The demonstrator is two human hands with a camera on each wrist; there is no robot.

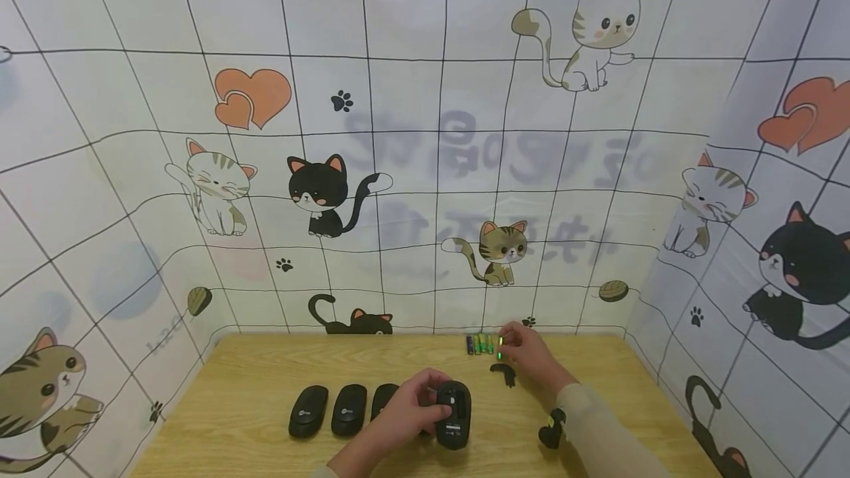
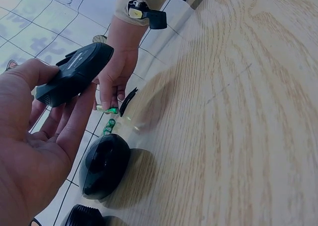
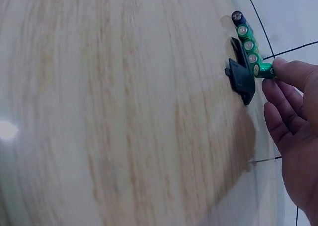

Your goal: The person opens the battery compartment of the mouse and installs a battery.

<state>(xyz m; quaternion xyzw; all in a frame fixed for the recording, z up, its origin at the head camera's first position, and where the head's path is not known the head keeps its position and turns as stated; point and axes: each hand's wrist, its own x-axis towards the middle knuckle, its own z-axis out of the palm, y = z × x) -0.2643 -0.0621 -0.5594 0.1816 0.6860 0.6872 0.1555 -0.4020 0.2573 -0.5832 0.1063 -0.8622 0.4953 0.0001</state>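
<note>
My left hand (image 1: pixel 415 411) holds a black computer mouse (image 1: pixel 454 419) above the table, its underside with a label and an open slot turned toward the head camera. At the table's back edge, my right hand (image 1: pixel 527 352) pinches a green battery (image 3: pixel 266 70) between thumb and fingers. Beside it stands a row of several batteries (image 1: pixel 479 344), green ones and a dark one at the end. In front of the row lies a black curved cover (image 1: pixel 506 373), seen close to the fingers in the right wrist view.
More black mice lie on the wooden table (image 1: pixel 232 404): a left mouse (image 1: pixel 308 411), a middle mouse (image 1: pixel 349 410) and a partly hidden mouse (image 1: pixel 384 398) behind my left hand. A cloth (image 1: pixel 412 168) printed with cats rises around the table. A black device (image 1: pixel 553 430) sits on my right wrist.
</note>
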